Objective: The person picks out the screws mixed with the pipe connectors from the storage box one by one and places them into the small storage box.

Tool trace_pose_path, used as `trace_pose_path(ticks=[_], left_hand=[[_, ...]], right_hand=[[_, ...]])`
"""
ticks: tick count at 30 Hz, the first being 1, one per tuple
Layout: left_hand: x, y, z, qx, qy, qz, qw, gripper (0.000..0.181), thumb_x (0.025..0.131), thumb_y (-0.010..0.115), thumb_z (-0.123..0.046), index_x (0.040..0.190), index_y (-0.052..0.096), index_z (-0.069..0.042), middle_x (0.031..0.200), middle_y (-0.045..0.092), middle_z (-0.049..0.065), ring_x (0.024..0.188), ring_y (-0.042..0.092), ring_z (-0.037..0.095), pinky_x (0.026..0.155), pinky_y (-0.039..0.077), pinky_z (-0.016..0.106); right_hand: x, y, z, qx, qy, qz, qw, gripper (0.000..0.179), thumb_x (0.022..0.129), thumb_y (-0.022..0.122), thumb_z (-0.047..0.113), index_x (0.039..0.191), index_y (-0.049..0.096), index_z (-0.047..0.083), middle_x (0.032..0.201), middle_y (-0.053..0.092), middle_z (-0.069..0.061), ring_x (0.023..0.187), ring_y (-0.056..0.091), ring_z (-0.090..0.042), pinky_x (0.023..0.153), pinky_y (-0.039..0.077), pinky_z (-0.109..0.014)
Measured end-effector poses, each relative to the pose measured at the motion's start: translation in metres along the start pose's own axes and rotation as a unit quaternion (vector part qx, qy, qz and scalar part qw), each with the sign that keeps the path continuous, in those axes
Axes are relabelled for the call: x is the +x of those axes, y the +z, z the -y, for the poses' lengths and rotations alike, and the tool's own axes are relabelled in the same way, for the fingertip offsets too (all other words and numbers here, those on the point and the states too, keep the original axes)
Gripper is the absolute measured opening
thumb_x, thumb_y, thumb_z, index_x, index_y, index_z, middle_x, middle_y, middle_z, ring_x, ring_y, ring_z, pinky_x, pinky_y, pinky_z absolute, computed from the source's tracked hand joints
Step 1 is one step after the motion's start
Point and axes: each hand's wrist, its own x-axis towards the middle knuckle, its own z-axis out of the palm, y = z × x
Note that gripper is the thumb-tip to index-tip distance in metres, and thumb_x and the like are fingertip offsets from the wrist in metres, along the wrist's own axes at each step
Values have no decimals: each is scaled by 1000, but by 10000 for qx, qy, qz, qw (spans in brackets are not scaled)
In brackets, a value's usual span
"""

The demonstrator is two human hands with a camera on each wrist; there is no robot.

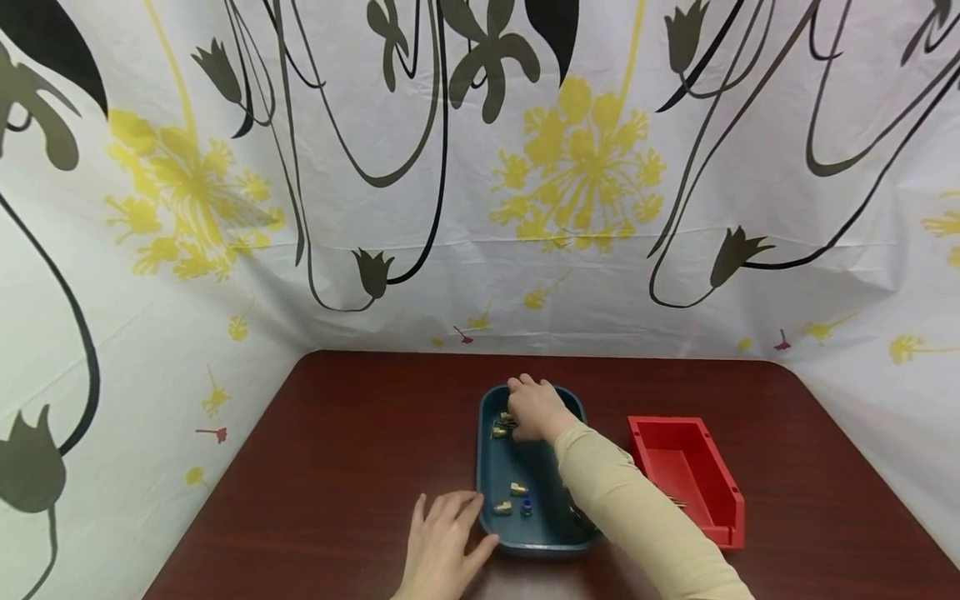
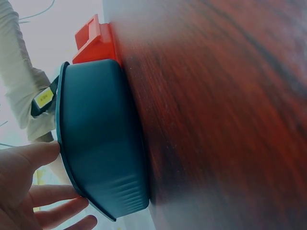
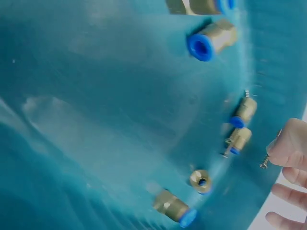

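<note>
A teal tray holds several brass fittings with blue collars, such as the fitting in the right wrist view. My right hand is over its far end, and in the right wrist view its thumb and finger pinch a small screw. Another screw lies against the fittings by the tray wall. My left hand has its fingers extended, with the fingertips touching the tray's near-left rim, as the left wrist view also shows.
To the right of the tray sits a red bin with a few thin metal pieces, partly behind my right sleeve. Both containers rest on a dark wooden table. A patterned cloth hangs behind it.
</note>
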Motion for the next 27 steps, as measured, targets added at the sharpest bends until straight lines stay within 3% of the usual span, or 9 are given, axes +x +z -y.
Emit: trace_pose_path(ticks=[7,27], left_hand=[[-1,1,-1,30,9,-74,10000,45,76,64,-45,107,64,-12,103,55,1,97,50,21,83,30,60],[-2,0,-1,2,12,-84,10000,44,75,65,-43,106,64,-11,103,55,1,97,50,21,83,30,60]], right_hand=[[-6,-22,-1,-127,-193,-219,9995,33,66,73,27,45,48,22,83,41,2,77,33,-18,61,33,-35],[-36,-61,-25,-390,-705,-786,9936,32,68,71,25,47,46,24,78,36,3,72,29,-17,55,24,-31]])
